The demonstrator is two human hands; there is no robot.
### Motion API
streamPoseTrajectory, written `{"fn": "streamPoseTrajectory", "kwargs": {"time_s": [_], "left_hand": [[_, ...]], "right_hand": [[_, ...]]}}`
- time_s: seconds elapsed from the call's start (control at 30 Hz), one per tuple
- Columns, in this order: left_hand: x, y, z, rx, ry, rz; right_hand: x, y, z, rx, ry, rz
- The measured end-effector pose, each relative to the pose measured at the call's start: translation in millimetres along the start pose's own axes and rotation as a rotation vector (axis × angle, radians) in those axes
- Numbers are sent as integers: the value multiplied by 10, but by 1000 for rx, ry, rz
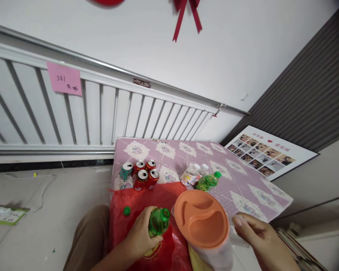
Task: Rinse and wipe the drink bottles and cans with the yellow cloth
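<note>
My left hand [139,235] is wrapped round a green plastic bottle [159,222], whose open neck has no cap on it. A green cap [127,210] lies on the red cloth [120,229] left of that hand. Right of the bottle stands a translucent pitcher [219,256] with an orange lid [183,210]. My right hand [255,235] is beside the pitcher's right side, its fingers curled and thumb against them; whether it touches the pitcher or holds anything is hidden.
Several opened cans [142,178] stand at the back left of the table. Behind the pitcher are a capped green bottle [207,181] and white-capped bottles [190,175]. A radiator [135,113] lines the wall; a photo board [267,150] leans at right.
</note>
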State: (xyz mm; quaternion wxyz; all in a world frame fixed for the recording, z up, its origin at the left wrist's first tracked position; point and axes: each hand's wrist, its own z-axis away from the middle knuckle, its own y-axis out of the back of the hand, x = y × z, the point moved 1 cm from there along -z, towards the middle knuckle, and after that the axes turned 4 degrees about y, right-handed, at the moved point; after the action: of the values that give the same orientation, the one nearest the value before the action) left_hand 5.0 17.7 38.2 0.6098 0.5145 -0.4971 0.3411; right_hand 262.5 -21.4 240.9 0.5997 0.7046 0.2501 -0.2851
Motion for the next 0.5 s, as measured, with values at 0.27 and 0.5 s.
{"fn": "streamPoseTrajectory", "kwargs": {"time_s": [0.27,0.5], "left_hand": [[-63,-20,-8,5,-9,0],[-18,4,-8,1,7,-5]], "right_hand": [[-33,18,-77,-48,10,108],[-142,22,-105,-58,72,147]]}}
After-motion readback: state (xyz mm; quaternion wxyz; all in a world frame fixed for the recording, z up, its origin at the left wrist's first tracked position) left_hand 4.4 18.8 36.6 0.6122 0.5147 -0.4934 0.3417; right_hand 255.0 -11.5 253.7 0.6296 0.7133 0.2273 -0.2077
